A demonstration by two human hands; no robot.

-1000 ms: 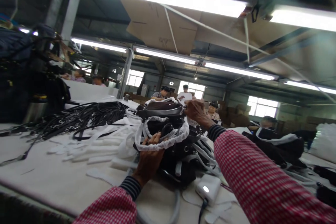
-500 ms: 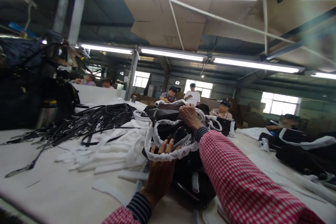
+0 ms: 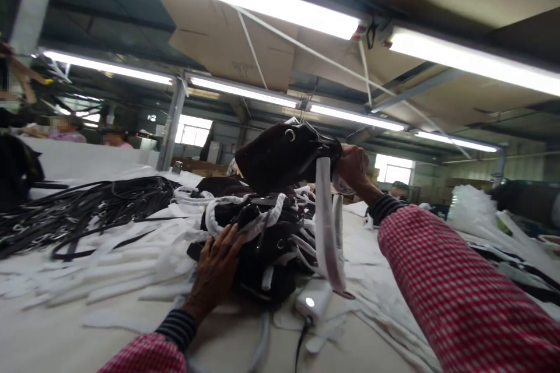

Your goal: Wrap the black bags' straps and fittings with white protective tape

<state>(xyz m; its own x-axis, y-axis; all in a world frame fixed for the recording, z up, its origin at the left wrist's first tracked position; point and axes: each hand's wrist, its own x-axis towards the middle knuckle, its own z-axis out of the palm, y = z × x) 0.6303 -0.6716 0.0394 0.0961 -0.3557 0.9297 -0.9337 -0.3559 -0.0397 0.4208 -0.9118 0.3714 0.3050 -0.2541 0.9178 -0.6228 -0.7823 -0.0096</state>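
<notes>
From my remote seat, my right hand (image 3: pixel 356 169) is clamped on a dark brown leather handbag (image 3: pixel 284 151) held up at 12 o'clock (its grip is partly hidden, I think), while my left hand (image 3: pixel 214 268), well apart, lies splayed on a heap of black bags with white trim (image 3: pixel 258 250), seemingly steadying it.

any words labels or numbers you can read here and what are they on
No text is clearly readable.
Printed marks on the cardboard sheet under the ceiling: too small and blurred to read.
Dark handbag: no lettering shows.
White power bank: no lettering shows, only a lit light.
</notes>
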